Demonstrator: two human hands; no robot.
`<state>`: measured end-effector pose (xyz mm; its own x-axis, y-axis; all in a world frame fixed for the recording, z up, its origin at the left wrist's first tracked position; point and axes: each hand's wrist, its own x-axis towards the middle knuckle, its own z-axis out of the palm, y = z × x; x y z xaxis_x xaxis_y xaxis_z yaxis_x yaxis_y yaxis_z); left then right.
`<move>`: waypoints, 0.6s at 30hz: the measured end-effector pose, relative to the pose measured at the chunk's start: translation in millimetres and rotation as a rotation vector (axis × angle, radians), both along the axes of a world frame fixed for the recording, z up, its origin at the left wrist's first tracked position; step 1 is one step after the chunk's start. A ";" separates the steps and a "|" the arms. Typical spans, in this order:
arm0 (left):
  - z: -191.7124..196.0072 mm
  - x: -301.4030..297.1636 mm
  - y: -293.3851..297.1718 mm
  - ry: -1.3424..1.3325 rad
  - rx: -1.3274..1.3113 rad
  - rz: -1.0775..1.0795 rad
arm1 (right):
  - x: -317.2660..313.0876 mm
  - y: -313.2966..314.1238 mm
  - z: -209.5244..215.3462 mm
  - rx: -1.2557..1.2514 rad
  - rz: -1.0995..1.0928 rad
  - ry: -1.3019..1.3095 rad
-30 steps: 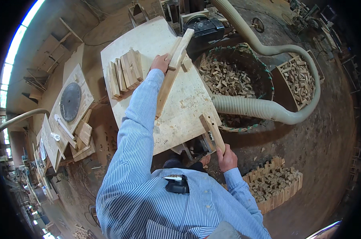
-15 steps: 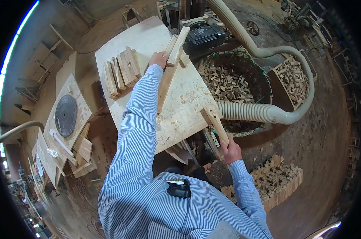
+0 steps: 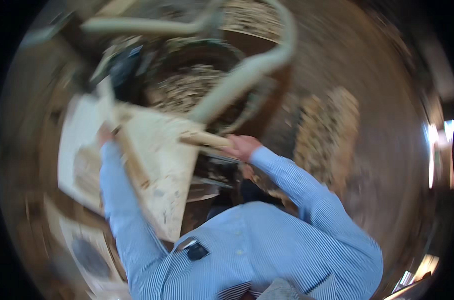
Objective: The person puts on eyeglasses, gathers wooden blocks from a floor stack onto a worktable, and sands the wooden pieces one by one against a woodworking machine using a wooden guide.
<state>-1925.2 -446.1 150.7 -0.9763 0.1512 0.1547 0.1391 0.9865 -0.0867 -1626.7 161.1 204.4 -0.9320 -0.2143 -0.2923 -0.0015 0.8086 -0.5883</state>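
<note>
Hose [image 3: 247,75] over scrap bin [image 3: 187,90]

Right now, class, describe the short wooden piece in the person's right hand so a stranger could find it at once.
Start at the pale wooden worktable, then go to its right-hand corner, where the right hand grips a short pale wooden block. Unlike the long wooden strip lying on the table by the left hand, it is stubby and points left.

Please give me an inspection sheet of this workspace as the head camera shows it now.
Surface: pale wooden worktable, tilted in a blurred view.
Job's things: short wooden piece in the right hand; long wooden strip lying on the table, its upper end at the left hand.
Clutter: round bin of wood offcuts; stacked wood blocks on the floor.
Grippers: both hands closed on wood.
Cables: thick pale hose over the bin.
Surroundings: floor, too blurred for detail.
</note>
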 end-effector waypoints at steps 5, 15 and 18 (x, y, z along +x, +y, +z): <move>4.9 4.1 9.3 -0.124 1.101 0.461 | 24.9 21.1 8.7 -0.058 0.002 0.102; 20.1 67.2 104.6 -0.143 1.069 0.532 | 63.3 73.1 12.8 -0.055 -0.045 0.041; 33.2 81.6 126.0 -0.135 0.956 0.525 | 69.6 84.9 9.2 -0.105 -0.058 0.074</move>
<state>-1843.6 -320.2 183.9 -0.9016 -0.4135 -0.1269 -0.3672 0.5770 0.7295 -1557.1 246.0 213.6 -0.9620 -0.1850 -0.2009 -0.0028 0.7424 -0.6700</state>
